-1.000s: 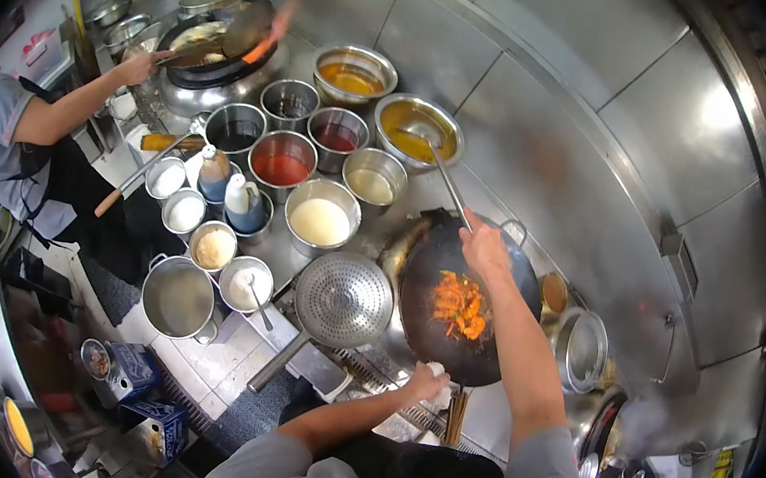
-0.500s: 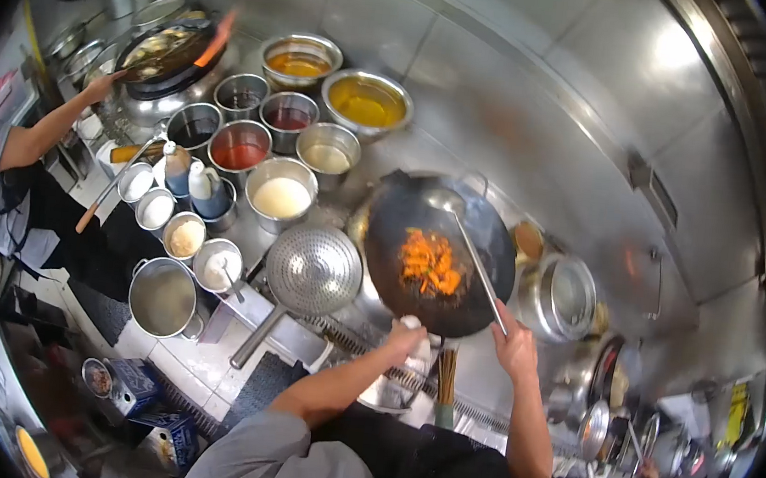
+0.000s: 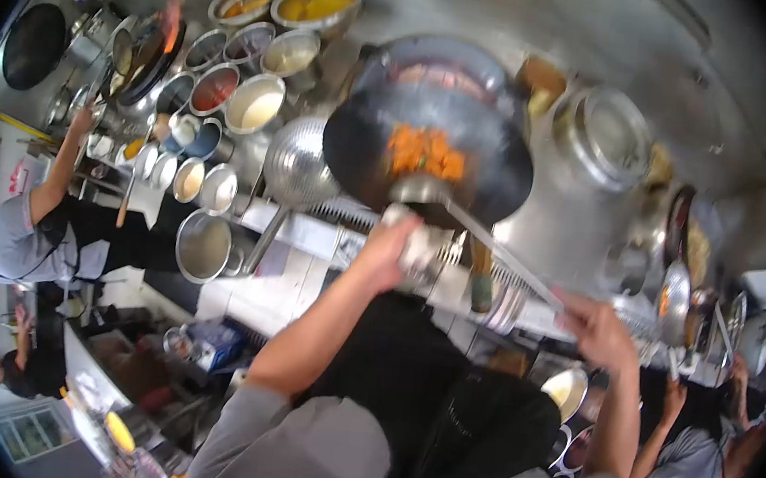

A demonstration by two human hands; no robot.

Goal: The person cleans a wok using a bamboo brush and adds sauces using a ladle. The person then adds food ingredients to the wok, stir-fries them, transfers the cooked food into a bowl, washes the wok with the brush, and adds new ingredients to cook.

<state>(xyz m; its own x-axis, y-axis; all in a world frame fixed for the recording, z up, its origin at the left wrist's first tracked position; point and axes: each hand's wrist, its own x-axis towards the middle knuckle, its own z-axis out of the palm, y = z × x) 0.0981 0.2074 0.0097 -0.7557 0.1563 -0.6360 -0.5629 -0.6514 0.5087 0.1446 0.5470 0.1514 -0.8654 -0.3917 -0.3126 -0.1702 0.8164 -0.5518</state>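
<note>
A black wok (image 3: 498,172) is in front of me, raised off its burner ring (image 3: 442,53) and tilted. Chunks of orange food (image 3: 426,153) lie inside it. My left hand (image 3: 385,253) is closed on a whitish cloth (image 3: 421,247) at the wok's near rim. Closed round the end of a long metal handle, my right hand (image 3: 602,334) holds a ladle (image 3: 420,188), whose bowl is at the near side of the wok below the food. The wok's grip under the cloth is hidden.
A perforated strainer (image 3: 298,164) lies left of the wok. Beyond it stand metal pots of sauce (image 3: 255,104) and bowls of yellow liquid (image 3: 318,2). A lidded pot (image 3: 603,136) is at right. Co-workers (image 3: 20,223) work on both sides.
The wok has tipped and come up, uncovering the burner behind it. The ladle bowl has come from the far side to the near side, with my right hand moving right and back. The view has shifted.
</note>
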